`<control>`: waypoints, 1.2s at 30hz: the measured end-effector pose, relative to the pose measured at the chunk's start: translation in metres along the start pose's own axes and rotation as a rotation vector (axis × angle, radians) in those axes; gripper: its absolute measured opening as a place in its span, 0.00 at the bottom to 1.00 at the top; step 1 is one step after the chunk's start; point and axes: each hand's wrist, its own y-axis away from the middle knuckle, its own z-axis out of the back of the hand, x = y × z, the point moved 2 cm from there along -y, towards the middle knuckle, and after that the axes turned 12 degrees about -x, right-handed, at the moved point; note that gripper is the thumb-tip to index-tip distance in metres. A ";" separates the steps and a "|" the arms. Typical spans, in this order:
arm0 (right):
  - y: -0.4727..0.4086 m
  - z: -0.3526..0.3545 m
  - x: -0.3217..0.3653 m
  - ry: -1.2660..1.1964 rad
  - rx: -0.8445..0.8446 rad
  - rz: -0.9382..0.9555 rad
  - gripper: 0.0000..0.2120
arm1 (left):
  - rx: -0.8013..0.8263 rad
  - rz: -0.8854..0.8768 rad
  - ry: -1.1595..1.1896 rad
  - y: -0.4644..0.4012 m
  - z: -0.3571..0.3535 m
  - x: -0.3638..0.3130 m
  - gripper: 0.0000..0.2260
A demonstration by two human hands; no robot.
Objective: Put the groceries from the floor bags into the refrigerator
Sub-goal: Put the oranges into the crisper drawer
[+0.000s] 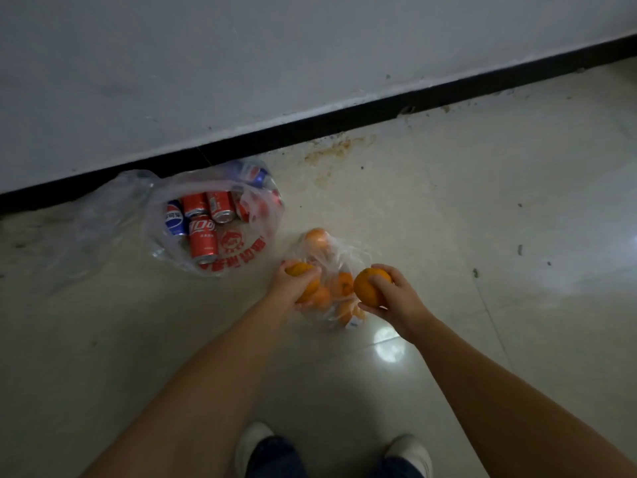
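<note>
A: Both arms are stretched down toward the pale glossy tiled floor (448, 208), bare forearms running in from the bottom corners. The left hand (293, 282) is curled over a round orange fruit (305, 274), fingers wrapped across its top, right at the mouth of the clear thin plastic bag of oranges (332, 270).

B: And the right hand (396, 298) is clamped on a second round orange (367, 288), thumb under, fingers over the top. That one is clear of the bag, just beside its right edge.

A: More oranges sit inside the bag between the two hands, and one shows at the far end of it. The bag lies on the floor, its plastic bunched up between the hands.

B: To the left and farther back, a second clear plastic bag with red printing (241, 243) lies open near the wall. It holds red soda cans (203, 241) on their sides and blue soda cans (174, 217), one more blue can showing through the plastic at the back.

A: Left of that, a crumpled clear plastic sheet or bag (103, 215) lies flat on the tiles.

B: A black skirting strip (344, 115) runs along the foot of the grey-white wall (241, 63). Brownish stains mark the tiles near it.

A: At the bottom edge, two white shoes (253, 443) and dark blue trouser legs (272, 457) are visible. No refrigerator is in view.
</note>
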 end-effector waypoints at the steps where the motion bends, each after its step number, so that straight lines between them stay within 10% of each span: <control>1: 0.022 0.004 0.009 -0.035 0.015 -0.047 0.13 | 0.001 -0.001 0.017 0.023 0.008 -0.008 0.28; 6: 0.128 0.021 0.073 -0.249 0.059 -0.217 0.12 | 0.019 -0.033 0.025 0.141 0.044 -0.056 0.46; 13: 0.264 0.067 0.184 -0.330 -0.019 -0.071 0.23 | 0.088 -0.217 -0.135 0.311 0.073 -0.153 0.20; 19: 0.369 0.138 0.235 -0.188 -0.195 0.152 0.23 | 0.121 -0.560 -0.386 0.454 0.078 -0.210 0.23; 36: 0.662 0.358 0.102 -0.455 -0.912 0.397 0.23 | 0.824 -1.324 -0.796 0.757 -0.030 -0.131 0.25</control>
